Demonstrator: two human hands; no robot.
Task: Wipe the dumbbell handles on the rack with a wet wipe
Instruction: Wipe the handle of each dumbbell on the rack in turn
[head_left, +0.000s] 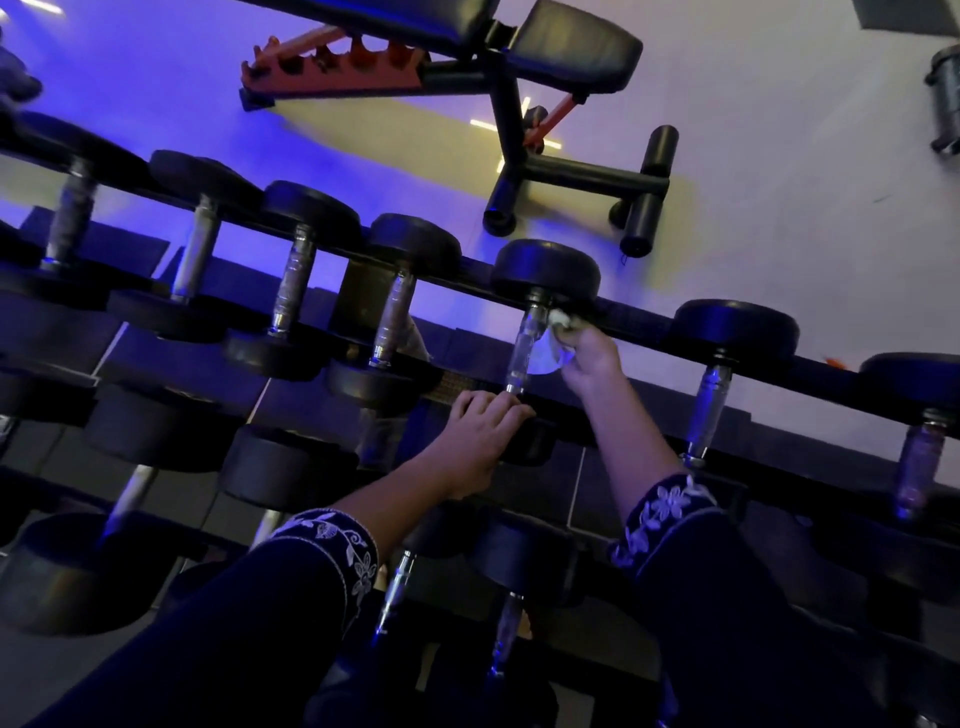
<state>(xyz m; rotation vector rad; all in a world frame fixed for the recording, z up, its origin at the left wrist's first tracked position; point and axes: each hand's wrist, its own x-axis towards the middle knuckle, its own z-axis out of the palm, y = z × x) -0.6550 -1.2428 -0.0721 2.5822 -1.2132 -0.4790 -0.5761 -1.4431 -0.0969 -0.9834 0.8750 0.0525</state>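
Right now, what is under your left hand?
The left hand holds the near black head of the dumbbell whose handle the right hand wipes with the wipe. The hand covers most of that head.

A dark tiered metal rack (649, 325) crosses from 9 to 4 o'clock under blue light, carrying rows of dumbbells. Just toward 3 o'clock from centre, the right hand (592, 358) holds a crumpled white wet wipe (548, 358) against the 3 o'clock side of the silver metal handle (523, 345) of a black round-headed dumbbell (545, 270). At 6 o'clock from centre, the left hand (483, 441) curls its fingers over that dumbbell's near head. At 12 o'clock a black padded gym seat (571, 47) on a black-and-red frame sits on the pale floor (779, 156).
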